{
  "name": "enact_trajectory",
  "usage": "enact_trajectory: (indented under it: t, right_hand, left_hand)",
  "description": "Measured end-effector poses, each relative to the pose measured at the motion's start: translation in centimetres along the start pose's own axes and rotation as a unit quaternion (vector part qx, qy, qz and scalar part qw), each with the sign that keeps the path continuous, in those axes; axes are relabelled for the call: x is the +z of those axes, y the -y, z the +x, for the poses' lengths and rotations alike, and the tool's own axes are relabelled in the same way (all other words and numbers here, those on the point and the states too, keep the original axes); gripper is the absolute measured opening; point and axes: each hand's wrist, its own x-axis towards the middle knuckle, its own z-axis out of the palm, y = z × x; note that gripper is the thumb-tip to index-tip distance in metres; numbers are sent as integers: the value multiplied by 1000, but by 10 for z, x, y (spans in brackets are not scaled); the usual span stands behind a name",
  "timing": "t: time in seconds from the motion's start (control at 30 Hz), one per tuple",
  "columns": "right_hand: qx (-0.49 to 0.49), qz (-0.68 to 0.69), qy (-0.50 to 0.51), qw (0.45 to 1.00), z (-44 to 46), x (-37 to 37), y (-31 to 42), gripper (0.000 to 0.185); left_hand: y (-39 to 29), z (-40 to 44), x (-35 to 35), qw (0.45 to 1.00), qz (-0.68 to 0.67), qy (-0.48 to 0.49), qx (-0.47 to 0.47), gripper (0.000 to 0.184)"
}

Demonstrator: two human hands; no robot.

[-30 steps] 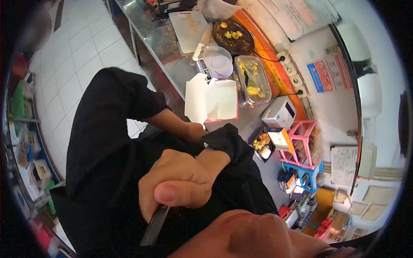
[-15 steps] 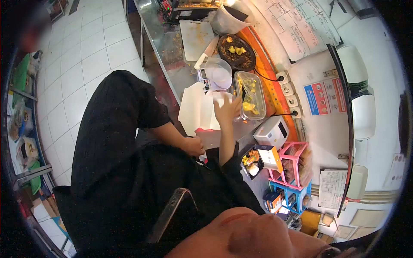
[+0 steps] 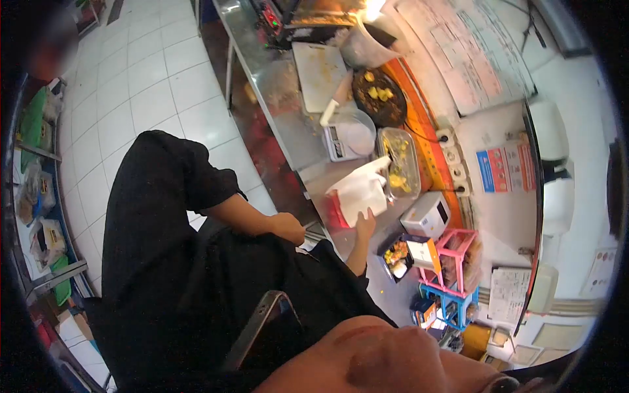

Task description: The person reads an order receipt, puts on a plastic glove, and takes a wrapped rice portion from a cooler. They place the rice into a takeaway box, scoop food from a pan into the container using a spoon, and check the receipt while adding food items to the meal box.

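The white cardboard box with red outside (image 3: pixel 360 190) lies just beyond the right hand's (image 3: pixel 365 229) fingertips, at its near edge. These fingers are slightly apart; whether they pinch it, I cannot tell. The left hand (image 3: pixel 286 229) is curled tightly, apart from the box.

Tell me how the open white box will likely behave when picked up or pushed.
The white box looks like thin folded card, so it is probably light and easily dented. Its open lid will likely swing or flop if the box is lifted. With no food visible inside, it may slide readily across the metal counter.
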Motion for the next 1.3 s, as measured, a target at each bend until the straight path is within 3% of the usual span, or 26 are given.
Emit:
enact_trajectory:
  t: [0.03, 0.1, 0.13, 0.17, 0.23, 0.33, 0.47, 0.53, 0.57, 0.6, 0.67, 0.73, 0.8, 0.83, 0.93, 1.0, 1.1, 1.17, 1.3]
  right_hand:
    - [33, -23, 14, 999, 1, -4, 12, 46]
    - [45, -142, -88, 985, -2, -9, 44, 35]
    - [28, -133, -185, 973, 0, -6, 53, 32]
    - [-109, -105, -289, 945, 5, -8, 60, 31]
    - [-168, -109, -397, 895, 2, -18, 117, 28]
    - [-181, -48, -450, 873, -16, -29, 207, 23]
    - [-188, -22, -421, 887, -26, -24, 269, 19]
    - [-168, -14, -412, 895, -25, -16, 289, 18]
    - [-148, 0, -400, 904, -20, -12, 299, 18]
    - [-144, 0, -404, 903, -14, -7, 308, 18]
    - [-143, 92, -381, 909, 2, 6, 326, 17]
    - [-112, 121, -391, 906, 20, 22, 359, 15]
    - [-141, 158, -408, 888, 48, 42, 381, 15]
    - [-121, 217, -390, 887, 66, 55, 387, 14]
    - [-152, 192, -323, 914, 99, 69, 462, 15]
    - [-146, 216, -302, 917, 126, 85, 502, 15]
    - [-220, 298, -274, 888, 158, 108, 545, 14]
    - [-259, 341, -253, 868, 163, 120, 579, 14]
    - [-251, 267, -280, 887, 163, 149, 616, 10]
  left_hand:
    - [10, -18, -4, 999, -33, -27, -28, 22]
    - [32, -52, -22, 999, -3, -19, -49, 22]
    - [42, -68, -28, 998, 24, -5, -63, 23]
    - [56, -82, -25, 997, 20, -12, -73, 23]
    - [89, -104, -11, 997, 67, 9, -39, 20]
    - [123, -132, -7, 992, 120, -40, -3, 20]
    - [160, -147, -52, 996, 85, 19, -36, 23]
    - [183, -150, -66, 978, 195, 66, -32, 21]
    - [202, -154, -76, 975, 199, 90, 44, 21]
    - [222, -157, -78, 974, 203, 92, 48, 21]
    - [267, -160, -77, 953, 273, 5, 132, 20]
    - [304, -153, -86, 949, 292, 3, 116, 21]
    - [336, -147, -101, 874, 475, 98, 40, 29]
    - [349, -147, -109, 874, 474, 103, 38, 29]
    - [376, -142, -164, 894, 419, 162, -13, 30]
    - [419, -123, -160, 912, 363, 193, -14, 31]
    - [462, -119, -164, 944, 325, 57, 8, 31]
    - [472, -118, -196, 920, 356, 167, -2, 32]
    - [530, -95, -215, 926, 296, 221, 74, 32]
